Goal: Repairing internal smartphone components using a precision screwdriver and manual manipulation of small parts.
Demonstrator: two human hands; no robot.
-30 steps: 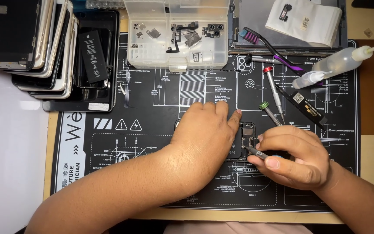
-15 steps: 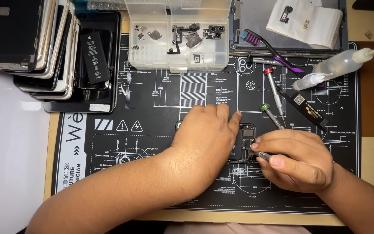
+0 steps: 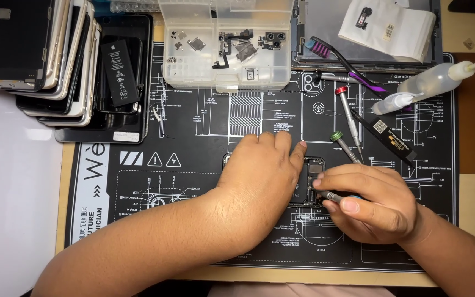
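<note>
My left hand (image 3: 262,173) lies palm down over an opened phone (image 3: 310,181) on the black repair mat (image 3: 193,165), covering most of it. Only the phone's right edge with dark internals shows between my hands. My right hand (image 3: 372,201) grips a small metal screwdriver (image 3: 332,196), its tip pointing left into the exposed phone interior. The thumb and fingers wrap the shaft, hiding the handle.
A clear parts box (image 3: 226,44) sits at the mat's top. Stacked phones and screens (image 3: 34,60) with a loose battery (image 3: 119,71) stand top left. Two screwdrivers (image 3: 350,118), a black tool (image 3: 388,135), a brush (image 3: 342,60) and squeeze bottles (image 3: 430,82) lie right.
Both hands stay over the phone. My right hand has shifted very slightly with the screwdriver; nothing else moved.
</note>
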